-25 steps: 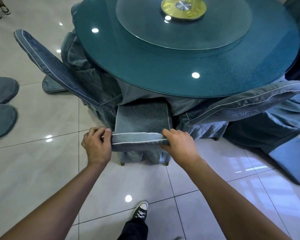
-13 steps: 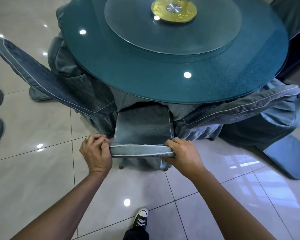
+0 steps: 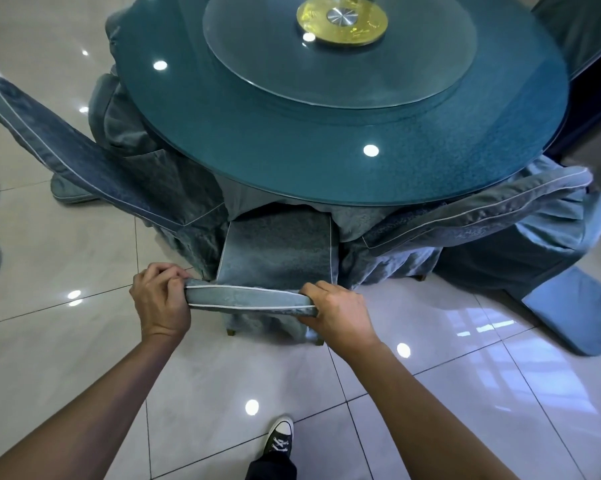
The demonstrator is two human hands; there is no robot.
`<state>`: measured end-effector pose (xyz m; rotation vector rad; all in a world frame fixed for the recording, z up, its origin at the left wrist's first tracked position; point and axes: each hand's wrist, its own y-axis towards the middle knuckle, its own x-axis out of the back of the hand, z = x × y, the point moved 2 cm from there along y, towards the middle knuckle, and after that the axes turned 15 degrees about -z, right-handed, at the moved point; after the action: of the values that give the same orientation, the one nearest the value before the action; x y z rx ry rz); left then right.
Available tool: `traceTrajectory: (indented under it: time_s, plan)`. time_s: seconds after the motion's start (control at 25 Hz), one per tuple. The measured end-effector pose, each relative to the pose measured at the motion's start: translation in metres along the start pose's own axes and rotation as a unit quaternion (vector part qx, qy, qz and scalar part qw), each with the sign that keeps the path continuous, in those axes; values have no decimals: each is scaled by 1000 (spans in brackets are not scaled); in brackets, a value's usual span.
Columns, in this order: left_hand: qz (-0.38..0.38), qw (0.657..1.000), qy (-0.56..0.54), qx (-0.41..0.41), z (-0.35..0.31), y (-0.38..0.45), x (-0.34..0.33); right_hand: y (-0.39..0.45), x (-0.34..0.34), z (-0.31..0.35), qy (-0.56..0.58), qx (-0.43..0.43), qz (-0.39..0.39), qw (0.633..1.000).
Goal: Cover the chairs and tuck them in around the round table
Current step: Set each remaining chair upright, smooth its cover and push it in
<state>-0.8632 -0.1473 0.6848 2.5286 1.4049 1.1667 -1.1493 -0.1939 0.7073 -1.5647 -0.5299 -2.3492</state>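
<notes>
Blue-grey velvety cloth with white piping covers the chair (image 3: 274, 258), tucked under the round glass bench (image 3: 326, 133). The left hand (image 3: 160, 303) and right hand (image 3: 337, 313) each clamp an end of its padded top edge.
</notes>
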Motion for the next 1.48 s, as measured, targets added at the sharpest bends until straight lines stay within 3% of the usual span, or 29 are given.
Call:
traceTrajectory:
  time_s: [0.52,0.96,1.24,1.48]
  plan:
    - [67,998,6,-14,-11,-13,11,-12,17,5,-28,-2,112,993]
    - [68,997,22,33,-49,-12,0,13,39,-26,-32,17,91,995]
    - [65,996,32,42,-39,-33,1,-9,27,-33,-14,-2,84,996]
    - [101,994,48,2,-34,-25,7,-10,24,-25,7,-11,90,996]
